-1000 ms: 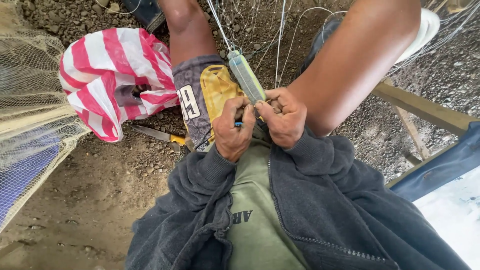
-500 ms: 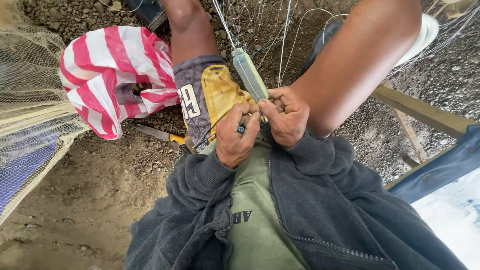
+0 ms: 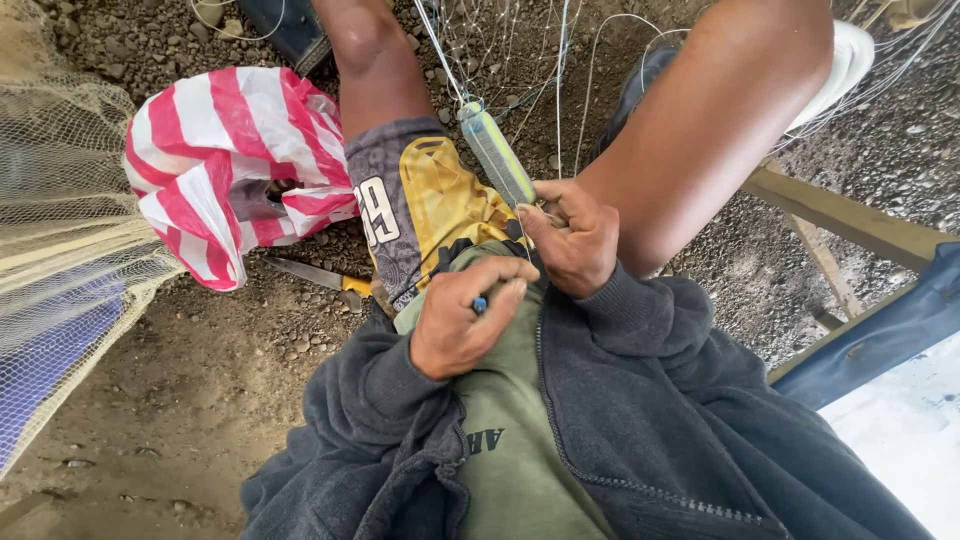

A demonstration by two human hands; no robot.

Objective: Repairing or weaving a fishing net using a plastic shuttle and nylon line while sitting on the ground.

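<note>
Nearest the camera, low in the centre of the frame, my left hand (image 3: 462,330) rests curled against my green shirt (image 3: 505,450). Its thumb and forefinger are pressed together on a small blue piece (image 3: 480,304) that pokes out between them; what that piece is, I cannot tell.

Just above and to the right, my right hand (image 3: 572,240) is closed, fingertips pinching the lower end of the netting needle (image 3: 497,153) and the line (image 3: 440,45) at its foot. The two hands sit near each other but apart.

The needle is the item that matters. It lies up and to the left of my right hand's pinch, its long axis running from lower right at the fingers to upper left, where its tip meets the strands. My right hand is touching it; my left hand is below and left of it, not touching.

Farther out, the thin net (image 3: 520,60) hangs between my knees at upper centre. A knife (image 3: 315,274) lies on the dirt ground (image 3: 170,400) at left centre, beside a red and white striped bag (image 3: 220,150). A heap of yellow netting (image 3: 60,220) fills the left edge.
</note>
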